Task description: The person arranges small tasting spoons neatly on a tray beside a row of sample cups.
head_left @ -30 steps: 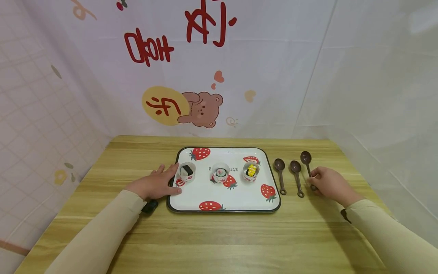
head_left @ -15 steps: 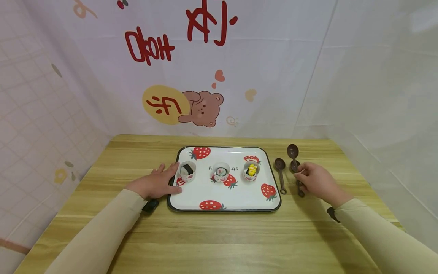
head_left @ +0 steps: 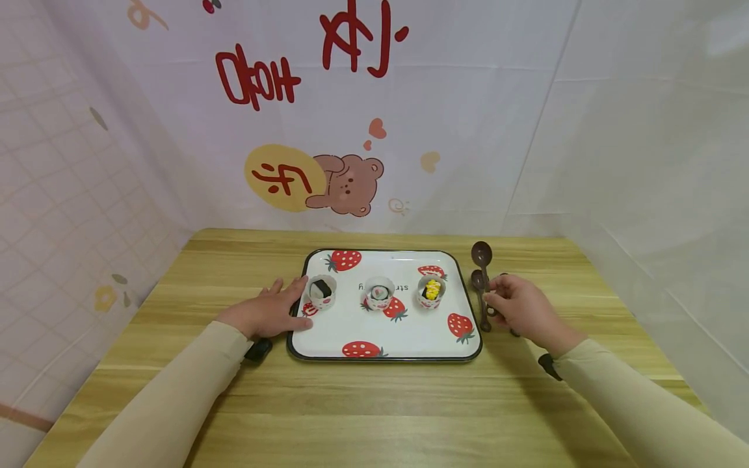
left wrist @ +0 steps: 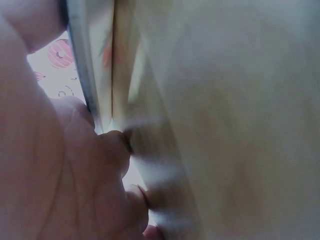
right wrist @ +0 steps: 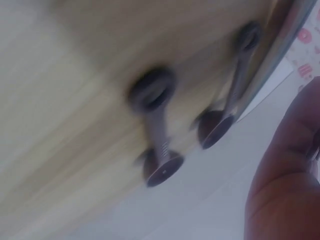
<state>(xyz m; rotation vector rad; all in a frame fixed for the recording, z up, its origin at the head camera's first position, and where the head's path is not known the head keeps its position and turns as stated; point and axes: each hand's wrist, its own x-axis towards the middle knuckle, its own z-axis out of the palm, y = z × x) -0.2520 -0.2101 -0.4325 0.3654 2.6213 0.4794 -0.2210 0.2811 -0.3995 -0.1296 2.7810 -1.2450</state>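
Observation:
My right hand pinches the handle of a dark brown spoon, held up beside the tray's right edge. Below it lies a second brown spoon, partly covered. The third is mostly hidden behind that hand; the right wrist view shows both lying spoons, one nearer and one by the tray. My left hand rests on the left rim of a white strawberry-print tray, thumb over the edge and fingers extended near the left cup. That cup contains a small black-and-white rice ball.
On the tray also stand a middle cup with a sushi roll piece and a right cup with a yellow-topped piece. The wood-grain table meets a printed white cloth behind.
My right hand has lifted the outermost spoon and carried it left, over the other spoons, toward the tray. My left hand has stayed on the tray rim.

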